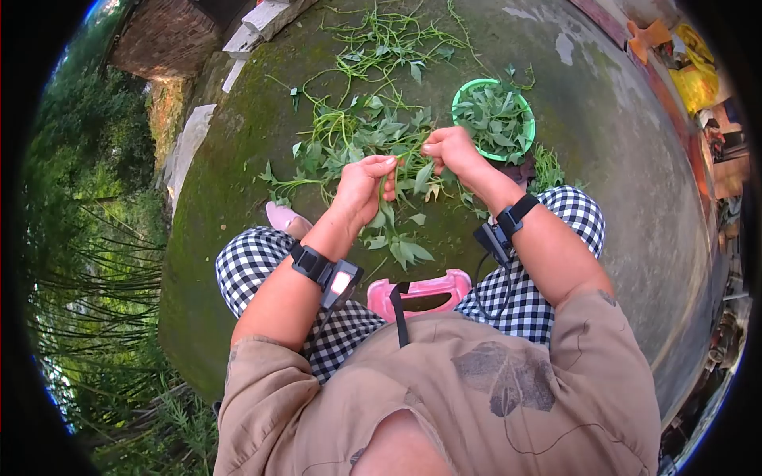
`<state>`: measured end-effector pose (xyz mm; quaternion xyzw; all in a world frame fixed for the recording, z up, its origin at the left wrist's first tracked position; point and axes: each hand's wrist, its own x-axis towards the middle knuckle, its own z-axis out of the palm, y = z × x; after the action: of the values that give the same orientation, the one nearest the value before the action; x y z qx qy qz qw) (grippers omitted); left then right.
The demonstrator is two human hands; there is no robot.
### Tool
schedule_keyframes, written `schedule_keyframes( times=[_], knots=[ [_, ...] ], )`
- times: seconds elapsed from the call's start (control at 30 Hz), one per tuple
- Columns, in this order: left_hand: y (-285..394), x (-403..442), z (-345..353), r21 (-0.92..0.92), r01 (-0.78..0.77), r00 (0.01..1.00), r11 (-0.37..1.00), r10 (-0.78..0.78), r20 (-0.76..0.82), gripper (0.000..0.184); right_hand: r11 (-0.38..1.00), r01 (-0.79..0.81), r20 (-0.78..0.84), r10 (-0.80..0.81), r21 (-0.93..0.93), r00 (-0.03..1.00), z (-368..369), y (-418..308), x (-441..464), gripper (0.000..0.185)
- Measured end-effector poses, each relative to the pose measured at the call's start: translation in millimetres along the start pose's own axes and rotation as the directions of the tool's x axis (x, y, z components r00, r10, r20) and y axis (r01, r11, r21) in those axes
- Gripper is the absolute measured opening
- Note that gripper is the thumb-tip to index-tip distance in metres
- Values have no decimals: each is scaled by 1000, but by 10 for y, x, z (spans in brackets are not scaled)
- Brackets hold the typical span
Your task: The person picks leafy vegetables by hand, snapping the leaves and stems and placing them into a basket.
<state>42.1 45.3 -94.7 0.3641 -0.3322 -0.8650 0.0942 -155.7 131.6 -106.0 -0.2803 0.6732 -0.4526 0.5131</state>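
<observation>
My left hand [365,186] is closed in a pinch around a leafy green vine [386,208], with leaves hanging below the fingers. To its right and slightly farther out, my right hand [456,152] also pinches, its thumb and fingertips at the upper part of the vine. Part of the stem is covered by the fingers. Just beyond both hands lies a loose heap of cut vines and leaves [361,139] on the ground. A round green basket [530,136] filled with picked leaves stands beside my right hand.
Long bare stems [389,36] spread over the mossy concrete ground [238,159] farther off. A pink plastic stool [381,297] shows between my knees. Small green stems [548,168] lie by my right knee. Stone blocks [190,143] edge the left side; a yellow bag [694,75] sits far right.
</observation>
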Motion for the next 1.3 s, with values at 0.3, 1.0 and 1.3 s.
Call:
schedule_keyframes(
  times=[0.3,1.0,1.3],
  knots=[
    [71,-50,100,-62,-90,995,994,88,-38,17,944,-101,175,48,313,983,232,-58,-115,12],
    [81,19,-65,48,30,999,998,-29,-26,11,882,142,-199,-254,-450,946,118,59,107,14],
    [76,118,-276,-5,-60,997,998,60,-57,9,942,336,-319,-317,4,893,-628,-1035,-1393,16]
  ],
)
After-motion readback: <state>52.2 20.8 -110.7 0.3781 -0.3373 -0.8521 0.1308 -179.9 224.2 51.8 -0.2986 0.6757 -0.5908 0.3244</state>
